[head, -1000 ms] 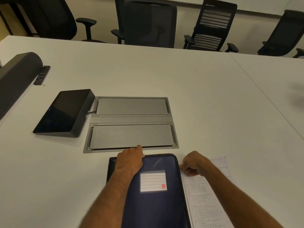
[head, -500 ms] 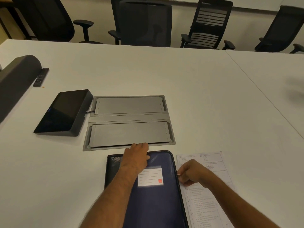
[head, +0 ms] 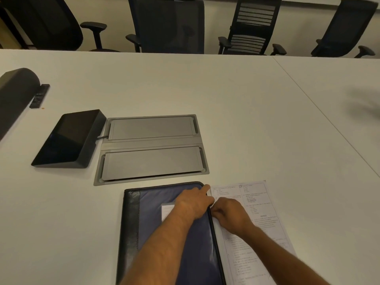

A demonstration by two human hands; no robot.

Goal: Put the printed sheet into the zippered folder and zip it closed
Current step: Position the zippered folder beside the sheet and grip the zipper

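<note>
A dark blue zippered folder [head: 150, 227] with a black spine lies shut on the white table, a white label on its cover. The printed sheet [head: 255, 192] lies flat on the table right beside the folder's right edge. My left hand [head: 195, 204] presses flat on the folder's far right corner, index finger stretched to the corner. My right hand [head: 231, 215] rests on the sheet with its fingers curled against the folder's zipped right edge, pinching there. The zipper pull itself is hidden under those fingers.
A grey double-lid cable hatch [head: 152, 149] is set into the table just beyond the folder. A black wedge-shaped touch panel [head: 67, 138] stands left of it. Farther left are a dark cylinder [head: 14, 93] and a remote [head: 40, 95]. Office chairs [head: 168, 25] line the far edge.
My left hand slid from the middle of the folder's far edge to its far right corner. My right hand moved from that corner down the right edge, toward me.
</note>
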